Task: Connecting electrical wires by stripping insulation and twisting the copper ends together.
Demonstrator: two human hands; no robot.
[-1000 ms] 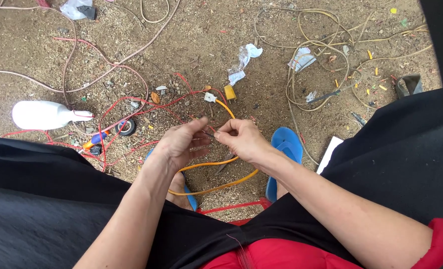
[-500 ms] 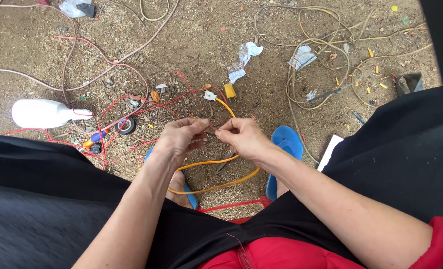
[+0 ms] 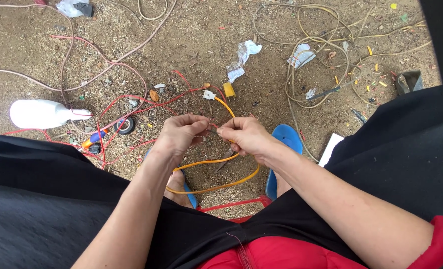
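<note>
Dirt ground [image 3: 191,45], sandy and littered, fills the upper part of the head view, strewn with loops of tan cable [image 3: 321,60] at the upper right and thin red wire [image 3: 106,107] at the left. Black trousers [image 3: 42,199] cover both knees along the bottom, and blue sandals [image 3: 283,144] show between them. White plastic bottle [image 3: 39,113] lies on its side at the left, close to a small roll of black tape [image 3: 125,125]. Orange cable [image 3: 216,174] runs in a loop under the hands and leads up to a yellow plug [image 3: 229,90] lying on the dirt just above them. Left hand [image 3: 180,134] and right hand [image 3: 244,135] meet above the loop, each with fingertips closed in a pinch on the cable's thin end, almost touching each other. Scraps of white paper [image 3: 244,57] lie farther up
</note>
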